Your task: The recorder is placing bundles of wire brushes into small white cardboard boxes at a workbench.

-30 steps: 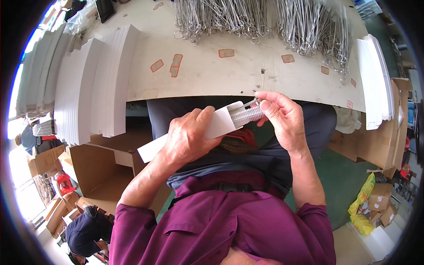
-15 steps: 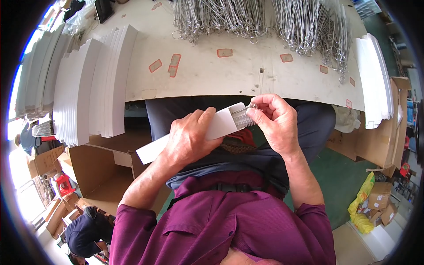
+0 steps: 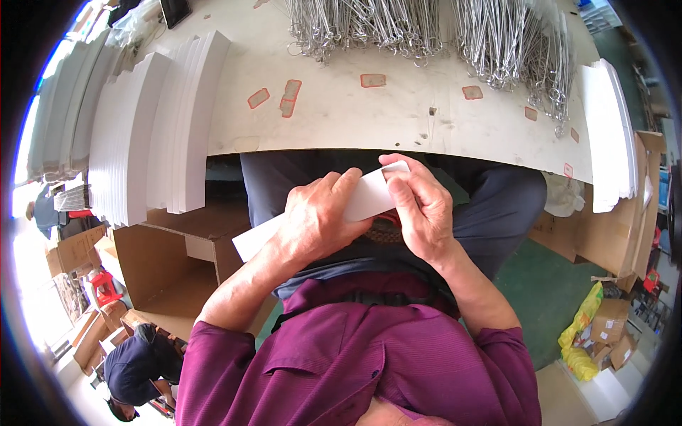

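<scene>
A long, flat white cardboard sleeve [image 3: 366, 199] lies slanted over the person's lap, just below the near edge of the surface [image 3: 398, 121]; its lower left end pokes out past the left wrist, its upper right end sits under the right fingertips. The left hand [image 3: 316, 224] is wrapped over the middle of the sleeve, fingers closed across its top face in a firm grip; the right hand [image 3: 419, 206] is closed on the upper end, thumb and fingers pinching it, and what lies inside the sleeve cannot be seen. Beyond the hands, small orange-red tape patches [image 3: 288, 96] dot the pale surface; heaps of shiny metal wire pieces [image 3: 433, 32] lie along its far edge; stacks of white flat cartons [image 3: 160, 128] stand in rows at the left edge, and another white stack [image 3: 611, 135] at the right edge. An open brown cardboard box [image 3: 170, 270] sits on the floor below the left edge; another person [image 3: 138, 369] crouches lower left.
</scene>
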`<action>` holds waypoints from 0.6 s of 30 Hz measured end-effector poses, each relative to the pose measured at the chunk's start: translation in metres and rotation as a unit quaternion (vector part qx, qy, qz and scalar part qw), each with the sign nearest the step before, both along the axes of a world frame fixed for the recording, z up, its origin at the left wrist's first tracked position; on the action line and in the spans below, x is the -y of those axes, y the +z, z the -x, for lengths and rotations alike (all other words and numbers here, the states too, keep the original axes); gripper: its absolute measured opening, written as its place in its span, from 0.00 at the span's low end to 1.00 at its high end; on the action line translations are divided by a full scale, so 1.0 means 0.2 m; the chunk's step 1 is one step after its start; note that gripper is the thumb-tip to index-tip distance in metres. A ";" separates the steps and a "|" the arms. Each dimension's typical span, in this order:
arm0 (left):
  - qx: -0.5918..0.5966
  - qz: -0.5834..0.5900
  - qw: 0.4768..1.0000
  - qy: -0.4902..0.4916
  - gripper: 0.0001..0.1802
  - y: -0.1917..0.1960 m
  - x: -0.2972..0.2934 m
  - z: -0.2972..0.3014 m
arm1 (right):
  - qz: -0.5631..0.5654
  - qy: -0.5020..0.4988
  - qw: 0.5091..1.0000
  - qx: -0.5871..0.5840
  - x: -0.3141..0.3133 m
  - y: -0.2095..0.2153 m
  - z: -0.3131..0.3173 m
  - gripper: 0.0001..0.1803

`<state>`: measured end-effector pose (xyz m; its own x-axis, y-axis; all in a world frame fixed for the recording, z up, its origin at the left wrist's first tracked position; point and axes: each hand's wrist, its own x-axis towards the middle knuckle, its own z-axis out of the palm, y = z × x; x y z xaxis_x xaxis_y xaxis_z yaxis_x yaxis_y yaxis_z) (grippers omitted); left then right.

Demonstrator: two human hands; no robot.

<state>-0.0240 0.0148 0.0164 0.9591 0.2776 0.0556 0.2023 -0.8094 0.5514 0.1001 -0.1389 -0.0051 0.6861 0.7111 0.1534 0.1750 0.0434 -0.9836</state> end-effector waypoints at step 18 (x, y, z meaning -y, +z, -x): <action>-0.039 0.114 0.993 -0.005 0.41 0.02 0.00 0.02 | 0.061 0.101 0.991 0.063 0.14 0.06 -0.04 0.17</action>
<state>-0.0289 0.0156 0.0205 0.9610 0.2642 -0.0813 0.2430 -0.6675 0.7038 0.1086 -0.1660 0.0071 0.5087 0.8505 0.1334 0.2971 -0.0280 -0.9544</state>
